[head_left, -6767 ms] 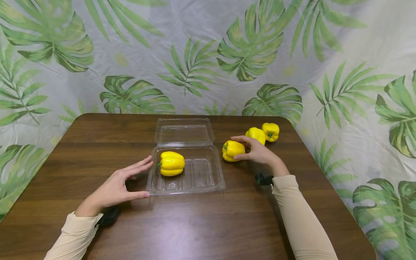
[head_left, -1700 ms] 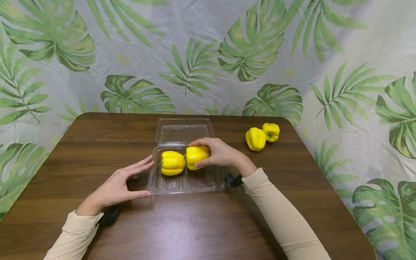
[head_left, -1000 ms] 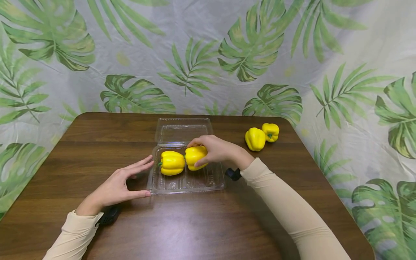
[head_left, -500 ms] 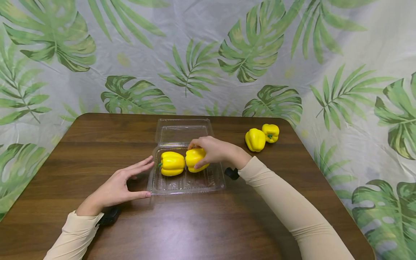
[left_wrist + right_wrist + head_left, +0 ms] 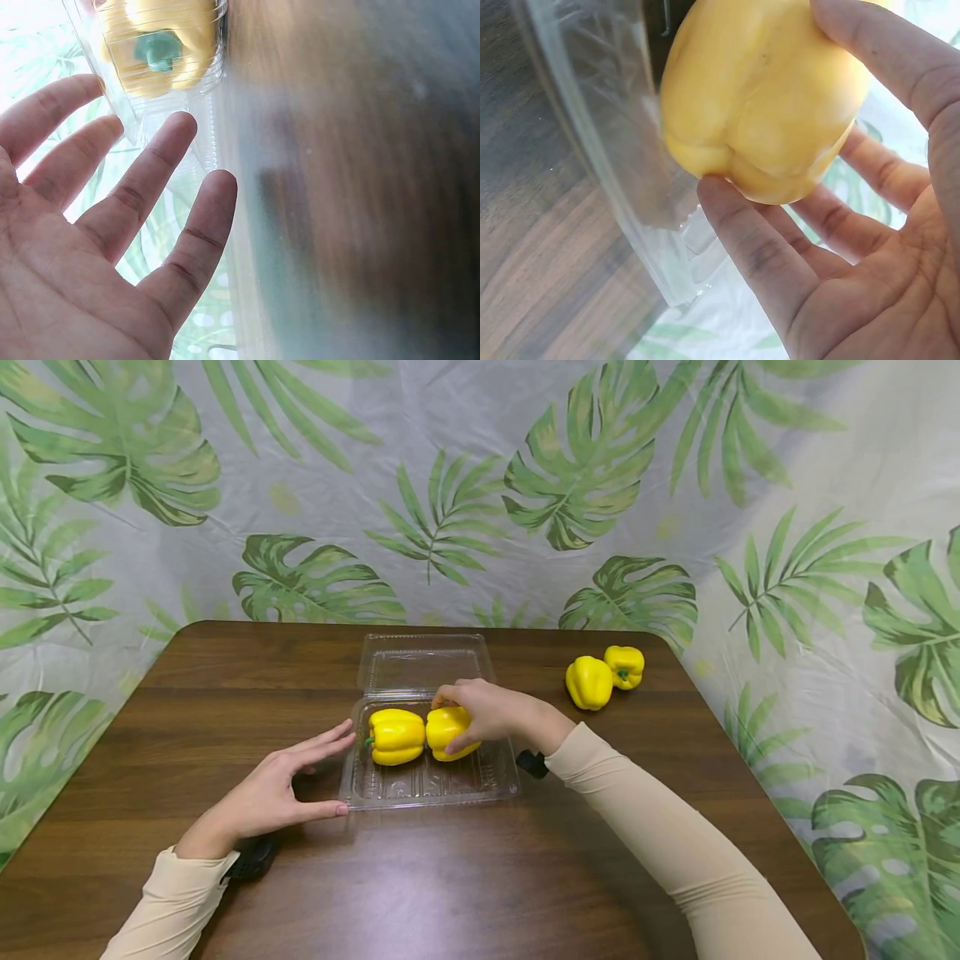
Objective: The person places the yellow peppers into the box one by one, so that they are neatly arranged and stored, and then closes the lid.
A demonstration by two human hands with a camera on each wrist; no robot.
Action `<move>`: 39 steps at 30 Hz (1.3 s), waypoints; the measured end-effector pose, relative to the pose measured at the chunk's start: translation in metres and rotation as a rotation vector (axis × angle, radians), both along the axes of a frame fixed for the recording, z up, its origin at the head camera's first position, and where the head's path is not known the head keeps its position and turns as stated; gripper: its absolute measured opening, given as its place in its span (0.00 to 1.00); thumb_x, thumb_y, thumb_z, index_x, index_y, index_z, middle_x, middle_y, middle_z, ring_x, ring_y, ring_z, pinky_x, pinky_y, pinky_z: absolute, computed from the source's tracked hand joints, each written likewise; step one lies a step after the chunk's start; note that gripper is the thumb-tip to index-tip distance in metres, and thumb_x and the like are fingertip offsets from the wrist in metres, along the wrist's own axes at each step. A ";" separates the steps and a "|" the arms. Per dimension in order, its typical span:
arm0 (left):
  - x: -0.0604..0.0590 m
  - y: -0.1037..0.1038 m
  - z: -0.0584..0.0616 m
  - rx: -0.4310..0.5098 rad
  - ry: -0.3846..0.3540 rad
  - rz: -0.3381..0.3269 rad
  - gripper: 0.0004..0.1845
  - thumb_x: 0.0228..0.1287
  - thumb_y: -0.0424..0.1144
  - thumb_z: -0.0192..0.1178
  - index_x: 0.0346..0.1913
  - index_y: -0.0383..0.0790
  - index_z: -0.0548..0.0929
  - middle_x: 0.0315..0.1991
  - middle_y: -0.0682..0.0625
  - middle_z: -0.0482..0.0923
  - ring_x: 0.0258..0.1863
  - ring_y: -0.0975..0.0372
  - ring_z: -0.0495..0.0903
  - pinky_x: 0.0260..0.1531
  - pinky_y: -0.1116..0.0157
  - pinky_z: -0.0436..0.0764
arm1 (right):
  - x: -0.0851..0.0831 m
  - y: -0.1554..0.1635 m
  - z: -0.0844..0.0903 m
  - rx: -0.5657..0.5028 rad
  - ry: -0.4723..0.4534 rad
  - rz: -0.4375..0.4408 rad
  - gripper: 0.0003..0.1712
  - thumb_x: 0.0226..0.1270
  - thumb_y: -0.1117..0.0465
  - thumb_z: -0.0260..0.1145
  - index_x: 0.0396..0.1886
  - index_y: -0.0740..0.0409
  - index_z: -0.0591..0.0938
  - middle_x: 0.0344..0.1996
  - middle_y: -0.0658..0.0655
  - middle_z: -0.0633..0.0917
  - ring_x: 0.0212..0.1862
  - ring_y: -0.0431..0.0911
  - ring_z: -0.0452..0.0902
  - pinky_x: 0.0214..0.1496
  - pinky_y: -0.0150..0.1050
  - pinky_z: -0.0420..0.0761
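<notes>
In the head view a clear plastic clamshell container (image 5: pixel 472 785) lies with its lid folded back. One yellow bell pepper (image 5: pixel 396 737) sits in its left half, green stem facing left. My right hand (image 5: pixel 498 714) grips a second yellow bell pepper (image 5: pixel 448 732) by its right end, inside the container and against the first. The right wrist view shows thumb and fingers round that held pepper (image 5: pixel 757 97). My left hand (image 5: pixel 270 793) is at the container's left edge, fingers spread and nearly straight, thumb at the front corner. In the left wrist view the left hand (image 5: pixel 112 217) holds nothing.
Two more yellow bell peppers, a nearer one (image 5: pixel 589 682) and a farther one (image 5: pixel 624 667), lie together at the back right of the brown wooden table (image 5: pixel 420 885). The container's lid (image 5: pixel 426 662) lies flat toward the back. A leaf-patterned cloth (image 5: pixel 442 485) hangs behind the table.
My right hand has carried the second pepper from the table right of the container into it, then shifted it slightly down and left against the first. The left hand has stayed in place.
</notes>
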State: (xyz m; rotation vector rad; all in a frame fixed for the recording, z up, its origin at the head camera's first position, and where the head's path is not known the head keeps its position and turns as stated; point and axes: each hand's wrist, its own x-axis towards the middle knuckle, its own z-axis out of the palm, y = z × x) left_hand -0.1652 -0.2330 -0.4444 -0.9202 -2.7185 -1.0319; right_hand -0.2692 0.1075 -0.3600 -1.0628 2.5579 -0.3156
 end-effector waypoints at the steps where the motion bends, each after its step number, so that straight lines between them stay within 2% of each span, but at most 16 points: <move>1: 0.000 0.000 0.000 0.000 0.001 0.000 0.48 0.57 0.55 0.82 0.78 0.47 0.75 0.83 0.49 0.67 0.76 0.49 0.74 0.67 0.85 0.60 | 0.001 0.000 0.000 0.005 0.007 -0.003 0.39 0.64 0.47 0.82 0.70 0.54 0.78 0.64 0.59 0.82 0.67 0.55 0.77 0.71 0.50 0.79; 8: 0.000 0.000 0.000 0.001 0.000 -0.001 0.48 0.56 0.55 0.83 0.78 0.46 0.75 0.83 0.48 0.67 0.76 0.49 0.74 0.67 0.85 0.61 | 0.006 0.002 0.003 0.063 0.058 -0.044 0.39 0.64 0.42 0.81 0.72 0.48 0.78 0.61 0.57 0.80 0.60 0.53 0.77 0.63 0.52 0.82; 15: 0.000 0.000 -0.001 0.007 -0.008 -0.003 0.48 0.57 0.56 0.82 0.79 0.46 0.75 0.83 0.49 0.66 0.77 0.50 0.73 0.68 0.86 0.59 | 0.006 0.003 0.002 0.049 0.068 -0.042 0.39 0.64 0.44 0.82 0.71 0.49 0.79 0.59 0.57 0.80 0.58 0.52 0.78 0.64 0.50 0.82; 22: -0.001 0.000 -0.002 0.008 0.005 -0.003 0.48 0.56 0.55 0.83 0.78 0.47 0.76 0.83 0.48 0.67 0.76 0.51 0.74 0.67 0.85 0.61 | 0.004 0.005 -0.001 0.027 0.084 -0.056 0.39 0.64 0.44 0.82 0.71 0.49 0.79 0.59 0.56 0.80 0.58 0.51 0.78 0.64 0.49 0.81; 31: 0.000 -0.001 -0.001 0.004 -0.005 0.001 0.48 0.56 0.55 0.83 0.78 0.46 0.75 0.83 0.48 0.67 0.77 0.50 0.73 0.68 0.85 0.59 | 0.003 0.006 -0.001 0.049 0.111 -0.065 0.39 0.62 0.42 0.82 0.70 0.45 0.79 0.59 0.55 0.80 0.59 0.52 0.77 0.59 0.52 0.84; 34: 0.000 0.000 0.000 -0.011 0.004 0.006 0.48 0.56 0.55 0.83 0.78 0.46 0.75 0.83 0.48 0.67 0.76 0.49 0.74 0.68 0.79 0.68 | 0.004 0.005 -0.001 0.054 0.103 -0.065 0.39 0.61 0.44 0.84 0.69 0.46 0.78 0.58 0.55 0.79 0.58 0.51 0.76 0.58 0.52 0.84; 37: 0.000 0.000 0.000 -0.026 0.013 0.009 0.48 0.56 0.56 0.82 0.78 0.46 0.75 0.83 0.48 0.67 0.75 0.47 0.76 0.65 0.67 0.80 | 0.003 0.005 -0.002 0.056 0.096 -0.065 0.38 0.61 0.45 0.84 0.67 0.47 0.77 0.58 0.55 0.79 0.57 0.51 0.76 0.57 0.52 0.84; 39: 0.000 0.000 0.001 -0.032 0.016 0.009 0.48 0.57 0.56 0.82 0.78 0.46 0.75 0.83 0.48 0.67 0.75 0.47 0.76 0.63 0.58 0.84 | 0.003 0.005 -0.003 0.054 0.100 -0.067 0.38 0.61 0.45 0.84 0.67 0.47 0.77 0.57 0.55 0.79 0.57 0.51 0.76 0.56 0.52 0.84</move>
